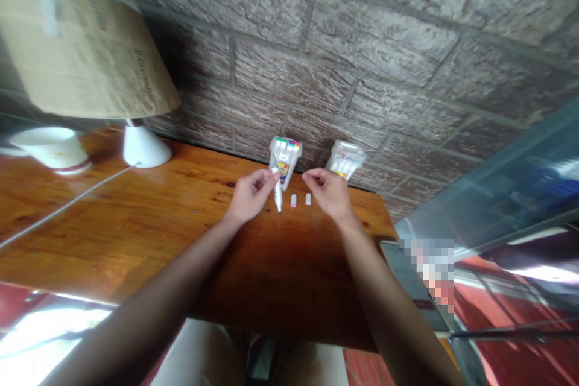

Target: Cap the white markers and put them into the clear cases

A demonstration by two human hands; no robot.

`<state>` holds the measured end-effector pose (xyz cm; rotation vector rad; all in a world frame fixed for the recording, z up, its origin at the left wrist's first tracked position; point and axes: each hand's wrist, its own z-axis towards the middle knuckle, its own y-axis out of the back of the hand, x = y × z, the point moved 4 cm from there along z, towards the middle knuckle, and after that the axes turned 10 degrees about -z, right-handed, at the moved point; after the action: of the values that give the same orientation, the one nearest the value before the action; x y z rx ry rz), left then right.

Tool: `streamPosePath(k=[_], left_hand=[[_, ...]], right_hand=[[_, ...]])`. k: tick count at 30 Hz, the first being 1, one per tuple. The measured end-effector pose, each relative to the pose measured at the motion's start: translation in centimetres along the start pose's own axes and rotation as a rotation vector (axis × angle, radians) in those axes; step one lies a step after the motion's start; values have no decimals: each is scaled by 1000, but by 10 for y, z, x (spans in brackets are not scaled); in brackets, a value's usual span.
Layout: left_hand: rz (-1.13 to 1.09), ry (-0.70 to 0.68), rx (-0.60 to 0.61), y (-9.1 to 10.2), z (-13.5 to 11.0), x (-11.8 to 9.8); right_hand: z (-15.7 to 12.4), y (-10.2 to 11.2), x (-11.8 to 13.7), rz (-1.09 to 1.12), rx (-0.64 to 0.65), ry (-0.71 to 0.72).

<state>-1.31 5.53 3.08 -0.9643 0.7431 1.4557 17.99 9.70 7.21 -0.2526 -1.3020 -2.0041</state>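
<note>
My left hand pinches a white marker pen, which hangs tip down over the wooden table. My right hand is just right of it, fingers curled; whether it holds anything is hidden. Two small white caps stand on the table between my hands. Behind them, against the brick wall, stands a clear case of coloured markers. A second clear case is to its right.
A lamp with a paper shade and white base stands at the back left, its cord trailing across the table. A white bowl sits beside it. A phone lies at the table's right edge.
</note>
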Motion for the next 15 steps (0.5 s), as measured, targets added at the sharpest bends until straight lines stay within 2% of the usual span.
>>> streamPosePath(k=[4, 7, 15], left_hand=[[-84, 62, 1, -3, 1, 5], [-93, 70, 6, -4, 1, 6], [-111, 104, 40, -8, -1, 0]], right_hand=[[-37, -27, -8, -246, 181, 6], [-48, -42, -8, -284, 240, -6], [-57, -47, -10, -191, 285, 41]])
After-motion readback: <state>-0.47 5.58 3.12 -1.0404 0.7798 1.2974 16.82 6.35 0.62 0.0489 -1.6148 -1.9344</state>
